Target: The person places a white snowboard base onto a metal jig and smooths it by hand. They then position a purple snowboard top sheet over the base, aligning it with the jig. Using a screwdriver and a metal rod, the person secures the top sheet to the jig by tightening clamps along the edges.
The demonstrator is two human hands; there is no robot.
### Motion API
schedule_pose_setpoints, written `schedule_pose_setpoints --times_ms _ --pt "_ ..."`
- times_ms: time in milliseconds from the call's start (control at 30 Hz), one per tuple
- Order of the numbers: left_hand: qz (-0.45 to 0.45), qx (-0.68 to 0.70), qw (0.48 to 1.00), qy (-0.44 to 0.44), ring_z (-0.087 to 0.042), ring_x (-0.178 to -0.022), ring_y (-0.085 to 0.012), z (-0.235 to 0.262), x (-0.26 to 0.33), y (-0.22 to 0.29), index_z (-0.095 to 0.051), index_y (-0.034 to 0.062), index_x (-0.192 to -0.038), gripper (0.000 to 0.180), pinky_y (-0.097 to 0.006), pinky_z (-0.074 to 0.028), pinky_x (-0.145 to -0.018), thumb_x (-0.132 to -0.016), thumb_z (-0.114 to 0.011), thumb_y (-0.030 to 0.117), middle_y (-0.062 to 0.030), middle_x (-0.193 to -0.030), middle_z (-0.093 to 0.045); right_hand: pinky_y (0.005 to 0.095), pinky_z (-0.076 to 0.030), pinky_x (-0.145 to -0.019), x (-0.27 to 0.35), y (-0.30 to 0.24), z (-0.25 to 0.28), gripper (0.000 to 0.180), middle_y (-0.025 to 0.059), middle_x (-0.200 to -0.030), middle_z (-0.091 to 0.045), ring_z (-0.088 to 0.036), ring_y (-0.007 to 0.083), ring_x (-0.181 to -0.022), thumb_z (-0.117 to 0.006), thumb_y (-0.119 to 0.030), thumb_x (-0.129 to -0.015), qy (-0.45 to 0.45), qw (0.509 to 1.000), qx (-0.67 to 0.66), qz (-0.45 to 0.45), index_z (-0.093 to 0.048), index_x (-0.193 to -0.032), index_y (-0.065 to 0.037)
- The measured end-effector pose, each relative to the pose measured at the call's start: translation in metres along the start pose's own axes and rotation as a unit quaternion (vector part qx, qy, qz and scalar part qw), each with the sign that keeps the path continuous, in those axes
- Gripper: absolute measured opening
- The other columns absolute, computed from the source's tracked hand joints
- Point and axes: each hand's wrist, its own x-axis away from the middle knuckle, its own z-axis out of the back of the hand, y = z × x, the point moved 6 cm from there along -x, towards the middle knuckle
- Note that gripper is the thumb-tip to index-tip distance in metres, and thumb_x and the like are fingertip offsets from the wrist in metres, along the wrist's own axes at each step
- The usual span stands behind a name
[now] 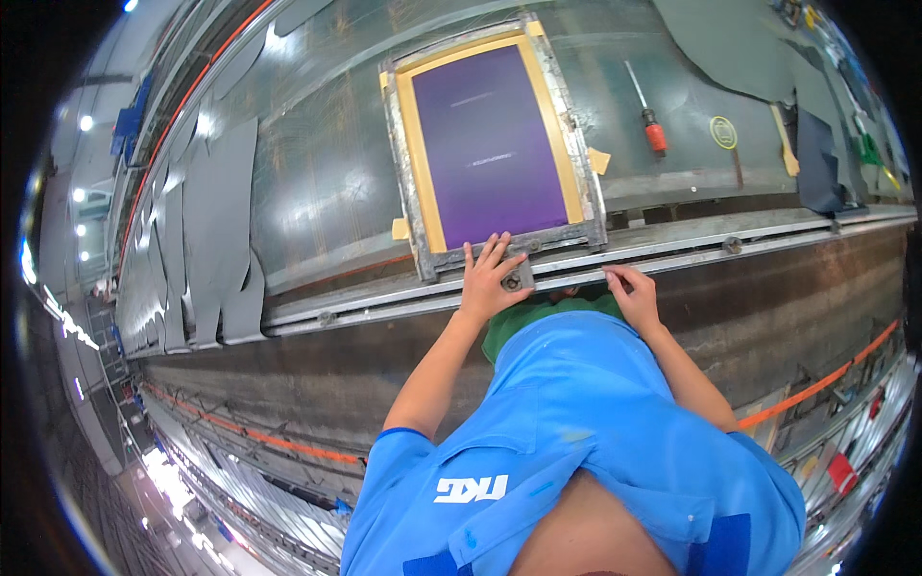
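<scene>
A screen-printing frame (427,257) lies on the table in front of me, its purple mesh (490,144) bordered with yellow tape. My left hand (492,280) rests at the frame's near edge, fingers spread, beside a small metal bracket (519,276) on the rail. It grips nothing. Farther right, my right hand (634,296) sits at the near edge of the metal rail (672,249). Its fingers are bent and drawn together; whatever lies between them is too small to make out.
Grey sheet pieces (223,230) hang over the table's left part. To the right of the frame lie a red-handled screwdriver (654,134), a round yellow item (722,132) and a wooden-handled tool (788,144). Dark sheets (816,163) lie at far right.
</scene>
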Motion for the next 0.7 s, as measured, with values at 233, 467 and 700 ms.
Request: schedule_pose_setpoints --times_ms 233,467,700 --pt "-0.042 0.044 0.998 0.004 -0.044 -0.146 -0.0353 0.002 0.001 0.012 -0.073 0.0223 -0.127 0.065 -0.060 -0.016 -0.124 -0.068 -0.088 0.043 -0.0127 -0.155 -0.051 0.0303 -0.056 -0.066 0.128 0.165 0.025 0.022 0.0070 -0.090 -0.074 -0.067 0.0149 -0.072 -0.062 -0.017 -0.100 0.131 0.923 -0.138 -0.335 -0.074 -0.108 0.000" --pt "-0.021 -0.011 1.000 0.001 -0.039 -0.149 -0.0346 0.009 0.005 0.004 -0.071 0.0201 -0.131 0.069 -0.071 -0.012 -0.120 -0.069 -0.090 0.044 -0.0107 -0.160 -0.045 0.0486 -0.055 -0.092 0.293 0.252 -0.017 0.038 0.0204 -0.110 -0.075 -0.071 0.0396 -0.103 -0.061 -0.036 -0.090 0.050 0.855 0.135 -0.499 -0.077 -0.103 -0.005" --pt "-0.032 -0.039 0.999 -0.007 -0.042 -0.147 -0.0339 -0.009 0.002 -0.003 -0.072 0.0203 -0.130 0.067 -0.074 -0.018 -0.117 -0.071 -0.088 0.048 -0.0108 -0.158 -0.049 0.0519 -0.053 -0.096 0.379 0.221 -0.123 0.040 0.0276 -0.117 -0.071 -0.068 0.0427 -0.114 -0.060 -0.035 -0.092 0.099 0.828 0.005 -0.552 -0.075 -0.113 -0.004"
